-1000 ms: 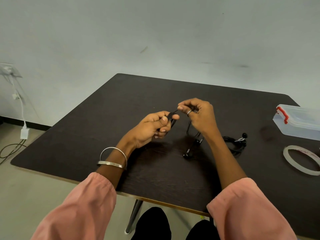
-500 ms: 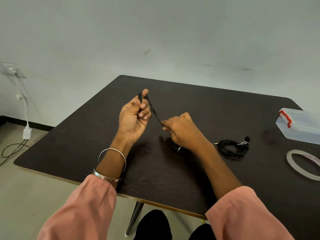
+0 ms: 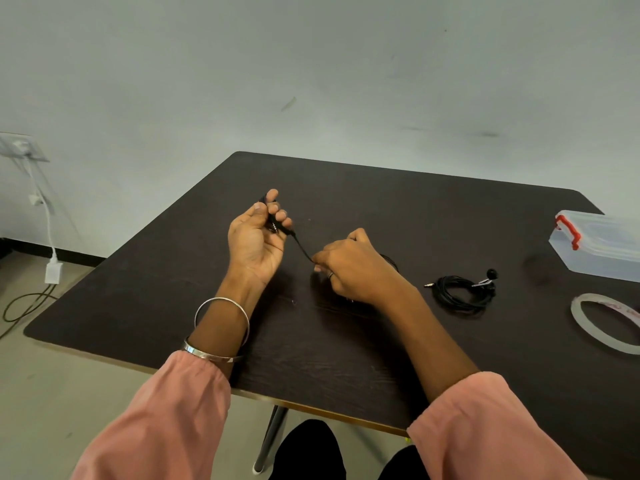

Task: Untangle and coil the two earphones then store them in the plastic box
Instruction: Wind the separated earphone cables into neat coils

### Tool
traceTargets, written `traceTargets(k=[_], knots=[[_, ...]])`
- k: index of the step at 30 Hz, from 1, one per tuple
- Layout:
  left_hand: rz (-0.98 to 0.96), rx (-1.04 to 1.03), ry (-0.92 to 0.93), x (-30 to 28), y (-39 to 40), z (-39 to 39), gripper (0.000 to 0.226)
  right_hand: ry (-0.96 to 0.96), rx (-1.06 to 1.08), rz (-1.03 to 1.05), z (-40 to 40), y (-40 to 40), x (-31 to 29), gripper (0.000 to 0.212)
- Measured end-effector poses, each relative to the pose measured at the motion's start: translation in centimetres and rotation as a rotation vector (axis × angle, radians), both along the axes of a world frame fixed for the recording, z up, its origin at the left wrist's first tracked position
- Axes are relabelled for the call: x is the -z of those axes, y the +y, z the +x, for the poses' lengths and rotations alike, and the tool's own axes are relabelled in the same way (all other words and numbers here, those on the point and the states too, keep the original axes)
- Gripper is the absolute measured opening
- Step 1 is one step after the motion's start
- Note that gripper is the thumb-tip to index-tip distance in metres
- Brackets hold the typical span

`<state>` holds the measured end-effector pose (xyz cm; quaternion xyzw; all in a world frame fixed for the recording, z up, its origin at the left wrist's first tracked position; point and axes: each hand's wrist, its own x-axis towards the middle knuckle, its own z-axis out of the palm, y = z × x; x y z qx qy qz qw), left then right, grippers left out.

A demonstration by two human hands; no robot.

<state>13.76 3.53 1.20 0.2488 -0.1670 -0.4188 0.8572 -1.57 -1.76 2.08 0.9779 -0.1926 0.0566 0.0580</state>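
My left hand (image 3: 258,233) is raised above the dark table (image 3: 346,358), palm up, its fingers curled round loops of a black earphone cable (image 3: 302,247). That cable runs taut down to my right hand (image 3: 349,268), which pinches it just above the tabletop; the rest of the cable is hidden under that hand. A second black earphone (image 3: 462,289) lies coiled on the table to the right, its plug pointing left. The clear plastic box (image 3: 599,242) with red clasps sits closed at the table's right edge.
A ring of clear tape (image 3: 604,322) lies near the right edge, in front of the box. A white charger and cables (image 3: 52,268) hang by the wall at the left. The table's front edge runs just ahead of my sleeves.
My left hand has lifted and moved left with the cable loops. My right hand has dropped towards the table, drawing the cable taut between the two hands.
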Motion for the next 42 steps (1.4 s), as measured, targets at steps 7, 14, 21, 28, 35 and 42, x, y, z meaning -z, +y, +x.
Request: traceTargets(k=[7, 14, 21, 28, 35, 42], knots=[[0.084, -0.073, -0.226, 0.3, -0.4, -0.5, 0.020, -0.056, -0.050, 0.069, 0.0, 0.1, 0.0, 0.014], [0.293, -0.146, -0.948, 2.0, -1.0, -1.5, 0.026, -0.477, -0.020, 0.394, -0.9, -0.9, -0.5, 0.014], [0.328, 0.130, -1.161, 1.9, -0.6, -2.5, 0.037, -0.722, 0.155, 0.594, -3.6, -3.4, -1.7, 0.019], [0.258, 0.177, -0.926, 1.4, -0.4, -1.6, 0.034, -0.615, 0.294, 0.152, -5.4, -5.3, -1.3, 0.021], [0.148, 0.021, -0.567, 1.0, -0.4, -1.2, 0.030, -0.691, 0.545, 0.103, -5.0, -6.3, 0.0, 0.019], [0.195, -0.171, -0.389, 1.0, -0.5, -0.5, 0.027, -0.776, 0.626, 0.056, -4.7, -6.9, 0.9, 0.024]])
